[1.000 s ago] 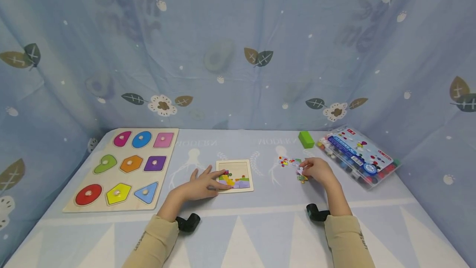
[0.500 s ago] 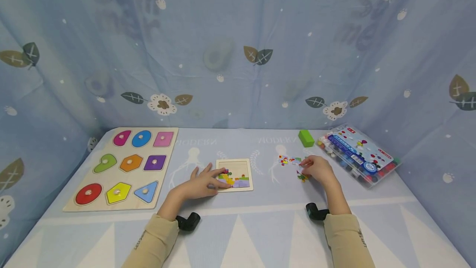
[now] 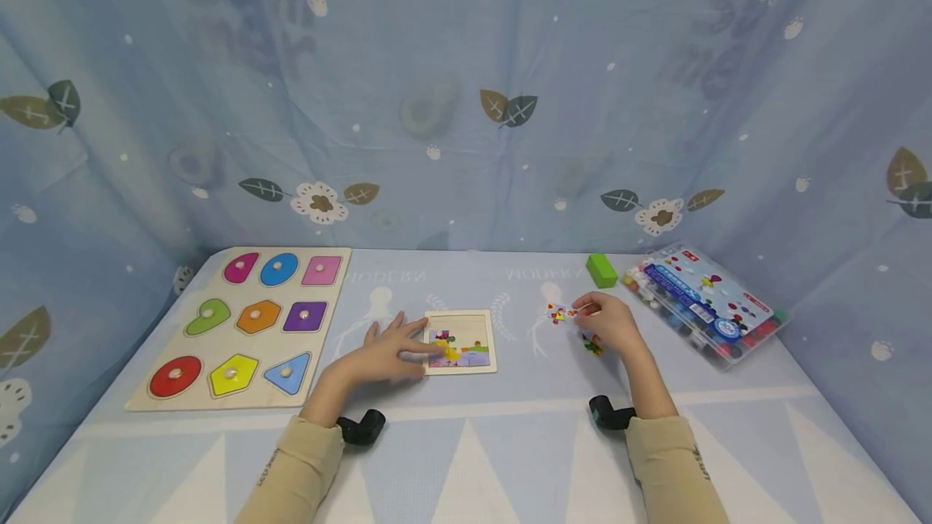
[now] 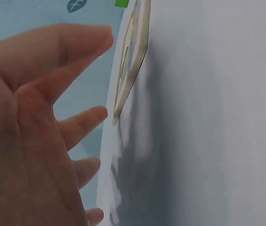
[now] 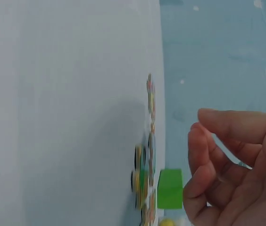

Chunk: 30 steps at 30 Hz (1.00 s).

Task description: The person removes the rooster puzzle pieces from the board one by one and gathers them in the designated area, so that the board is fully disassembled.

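Over the tray (image 3: pixel 468 325) the left hand (image 3: pixel 386 351) spreads; the right hand (image 3: pixel 610 322) partly hides puzzle pieces (image 3: pixel 557 314), grip unclear.

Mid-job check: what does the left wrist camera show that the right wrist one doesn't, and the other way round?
Only left wrist: the left hand, fingers spread, the wooden puzzle tray seen nearly edge-on, and a dark leaf print.

Only right wrist: the right hand, fingers curled, the loose puzzle pieces, and a blurred yellow thing at the bottom edge.

Both: the pale tabletop, the blue curtain and the green block, just a corner in the left view.
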Available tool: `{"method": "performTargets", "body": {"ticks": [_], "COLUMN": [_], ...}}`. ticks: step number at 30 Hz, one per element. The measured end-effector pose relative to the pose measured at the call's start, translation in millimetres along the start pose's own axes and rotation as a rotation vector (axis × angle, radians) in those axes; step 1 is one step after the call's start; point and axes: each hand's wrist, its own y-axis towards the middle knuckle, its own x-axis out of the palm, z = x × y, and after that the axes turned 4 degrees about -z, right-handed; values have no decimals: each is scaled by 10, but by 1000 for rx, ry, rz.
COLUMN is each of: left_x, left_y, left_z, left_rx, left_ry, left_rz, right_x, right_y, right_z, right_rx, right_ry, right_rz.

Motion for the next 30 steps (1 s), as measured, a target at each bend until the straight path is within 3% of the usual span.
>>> {"method": "performTargets", "body": {"ticks": [6, 12, 16, 23, 30], "left_x": [-25, -30, -21, 7, 32], "left_y": [-23, -22, -16, 9, 25], "left_z": [-79, -106, -107, -94, -111], "left_rx": [-25, -49, -89, -144, -145], "left_ry": [-38, -8, 11, 72, 72], "left_rz": [-26, 32, 68, 62, 70], "right_x": [228, 560, 790, 1086, 1263], "right_y": [84, 132, 158, 163, 224], "right_z": [-170, -448, -623, -881, -1033], "right_rx": [-125, -179, -214, -272, -288], "right_ry": [75, 63, 37, -82, -262], "right_rz": [21, -9, -104, -322, -361]}}
